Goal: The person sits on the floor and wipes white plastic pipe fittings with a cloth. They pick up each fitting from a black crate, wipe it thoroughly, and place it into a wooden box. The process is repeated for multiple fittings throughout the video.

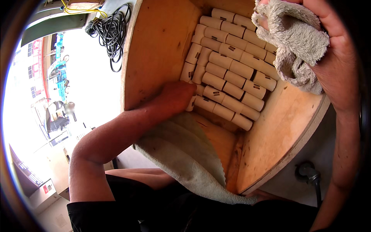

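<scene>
My left hand (181,94) reaches deep into an open plywood box (162,37). Its knuckles are at the lower left edge of a stack of pale tan cylinders (226,76), several of which carry small dark printed marks. The fingertips are hidden, so whether they grip a cylinder cannot be told. My right hand (337,43), raised at the upper right, holds a bunched light-grey terry cloth (298,37) over the box's right wall. Part of the stack lies hidden behind that cloth.
A pale fabric sheet (179,156) drapes over the box's near edge. Coiled black cable (111,37) hangs outside to the left, beside a yellow cord (84,11). A metal pipe fitting (308,172) stands lower right. Cardboard boxes (45,192) sit lower left.
</scene>
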The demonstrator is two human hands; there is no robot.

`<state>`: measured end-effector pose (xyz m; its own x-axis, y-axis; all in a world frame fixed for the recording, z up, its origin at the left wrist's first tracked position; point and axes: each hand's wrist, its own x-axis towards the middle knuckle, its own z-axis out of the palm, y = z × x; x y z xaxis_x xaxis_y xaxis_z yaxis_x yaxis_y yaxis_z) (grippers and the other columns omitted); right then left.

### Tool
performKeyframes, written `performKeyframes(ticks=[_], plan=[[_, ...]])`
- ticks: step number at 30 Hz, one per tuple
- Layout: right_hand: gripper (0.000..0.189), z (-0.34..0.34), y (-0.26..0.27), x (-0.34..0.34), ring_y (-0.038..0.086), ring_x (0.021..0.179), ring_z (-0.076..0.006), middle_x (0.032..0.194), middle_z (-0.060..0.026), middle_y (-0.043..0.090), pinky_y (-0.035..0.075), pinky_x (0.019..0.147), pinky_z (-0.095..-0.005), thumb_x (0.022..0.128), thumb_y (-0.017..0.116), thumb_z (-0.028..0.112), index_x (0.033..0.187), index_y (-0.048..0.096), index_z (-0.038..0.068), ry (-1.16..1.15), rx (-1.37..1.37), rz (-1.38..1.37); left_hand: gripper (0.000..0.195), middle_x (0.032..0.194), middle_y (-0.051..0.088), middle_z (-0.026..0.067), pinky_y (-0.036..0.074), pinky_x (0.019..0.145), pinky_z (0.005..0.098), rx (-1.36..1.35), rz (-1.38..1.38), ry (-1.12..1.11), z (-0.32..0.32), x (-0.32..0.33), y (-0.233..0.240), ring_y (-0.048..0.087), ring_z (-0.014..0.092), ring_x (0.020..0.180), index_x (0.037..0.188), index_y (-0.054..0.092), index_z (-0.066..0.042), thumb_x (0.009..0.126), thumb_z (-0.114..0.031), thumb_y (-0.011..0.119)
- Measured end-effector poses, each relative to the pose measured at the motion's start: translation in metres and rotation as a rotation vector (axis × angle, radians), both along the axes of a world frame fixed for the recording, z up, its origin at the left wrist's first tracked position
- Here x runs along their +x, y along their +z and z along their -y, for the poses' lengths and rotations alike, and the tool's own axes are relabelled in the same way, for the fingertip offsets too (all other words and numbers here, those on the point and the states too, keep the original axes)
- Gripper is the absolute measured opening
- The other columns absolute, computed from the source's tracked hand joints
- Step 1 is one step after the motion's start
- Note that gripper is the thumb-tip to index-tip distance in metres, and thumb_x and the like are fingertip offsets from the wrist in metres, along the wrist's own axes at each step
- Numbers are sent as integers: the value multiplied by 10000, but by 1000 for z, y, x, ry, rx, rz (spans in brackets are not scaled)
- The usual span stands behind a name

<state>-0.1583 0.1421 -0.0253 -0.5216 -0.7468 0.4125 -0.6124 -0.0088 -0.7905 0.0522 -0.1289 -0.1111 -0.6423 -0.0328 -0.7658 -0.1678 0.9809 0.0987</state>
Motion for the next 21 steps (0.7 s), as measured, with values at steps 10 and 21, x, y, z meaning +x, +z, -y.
performKeyframes(ticks=[10,21], plan=[[146,-4,-5,1,640,864,-93,935,-33,688,516,780,-242,861,684,-6,1004,660,9,-11,3,13,297,1086,681,183,506,896,478,-13,80,-21,-2,4,-10,645,359,1043,1146,678,-92,863,-118,592],[157,-10,-1,-3,640,875,-92,943,-31,686,515,790,-241,860,680,-11,1014,658,11,-30,5,5,203,991,680,224,511,832,504,65,-21,-45,7,12,-11,656,393,975,987,664,-33,844,-95,534]])
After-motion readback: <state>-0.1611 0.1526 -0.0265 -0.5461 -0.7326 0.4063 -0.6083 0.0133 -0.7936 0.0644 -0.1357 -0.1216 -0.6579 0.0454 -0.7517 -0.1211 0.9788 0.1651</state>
